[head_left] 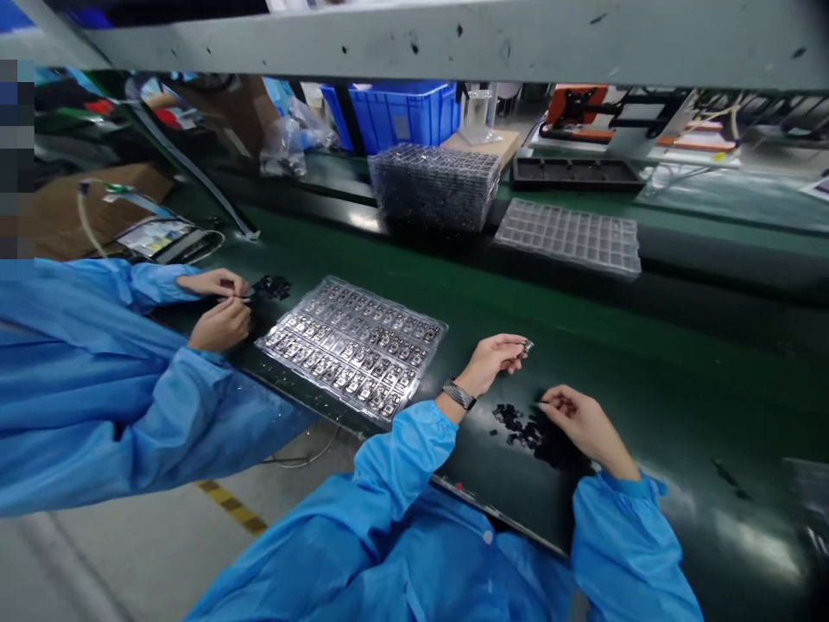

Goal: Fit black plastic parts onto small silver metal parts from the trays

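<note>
My left hand (493, 363), with a dark woven band at the wrist, is closed in a pinch on a small silvery metal part (528, 346) just above the green work surface. My right hand (579, 423) is over the right side of a pile of small black pieces (528, 432). Its thumb and forefinger are pinched on what looks like one small black piece (537, 404). To the left of my left hand lies a clear plastic tray (424, 347) with rows of similar silvery parts in its compartments.
A co-worker's hands (224, 311) are at the left, beside another black heap (272, 287). Behind the green bench (648, 354) are stacked clear trays (433, 186), a single clear tray (570, 235), a black tray (576, 174) and a blue bin (401, 117). A grey beam (414, 39) crosses overhead.
</note>
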`<state>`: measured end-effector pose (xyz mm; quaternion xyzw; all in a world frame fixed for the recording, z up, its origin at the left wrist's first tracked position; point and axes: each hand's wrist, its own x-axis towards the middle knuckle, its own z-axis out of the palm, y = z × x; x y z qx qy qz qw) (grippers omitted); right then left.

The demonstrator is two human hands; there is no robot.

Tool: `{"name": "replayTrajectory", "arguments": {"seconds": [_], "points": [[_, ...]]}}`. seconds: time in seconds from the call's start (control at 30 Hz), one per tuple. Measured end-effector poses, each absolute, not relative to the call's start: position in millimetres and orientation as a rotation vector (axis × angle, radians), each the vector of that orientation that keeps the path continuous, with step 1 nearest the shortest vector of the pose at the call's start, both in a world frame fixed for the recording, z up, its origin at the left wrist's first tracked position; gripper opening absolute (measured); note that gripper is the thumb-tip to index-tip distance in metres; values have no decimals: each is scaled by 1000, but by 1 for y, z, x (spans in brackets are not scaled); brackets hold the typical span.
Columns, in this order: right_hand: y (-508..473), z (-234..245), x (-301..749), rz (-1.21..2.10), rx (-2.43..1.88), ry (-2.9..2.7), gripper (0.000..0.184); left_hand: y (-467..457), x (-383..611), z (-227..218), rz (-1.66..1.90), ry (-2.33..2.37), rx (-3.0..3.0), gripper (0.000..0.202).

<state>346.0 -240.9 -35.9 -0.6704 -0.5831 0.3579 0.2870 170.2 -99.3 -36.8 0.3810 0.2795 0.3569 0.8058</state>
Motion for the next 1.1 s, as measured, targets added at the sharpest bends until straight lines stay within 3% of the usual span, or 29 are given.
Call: {"name": "replayTrajectory", "arguments": {"seconds": [0.17, 0.37, 0.67, 1.1], "points": [[-243, -31, 330, 794, -1967, -1844, 11, -100, 169, -39, 751, 609, 806, 45], [-244, -26, 327, 737, -1866, -1791, 18, -101, 169, -39, 768, 619, 831, 44], [-242, -17, 331, 996, -1586, -1118, 49, -109, 169, -33, 741, 567, 935, 47], [-239, -11, 332, 955, -1423, -967, 36, -121, 162, -16, 655, 498, 1113, 44]]}}
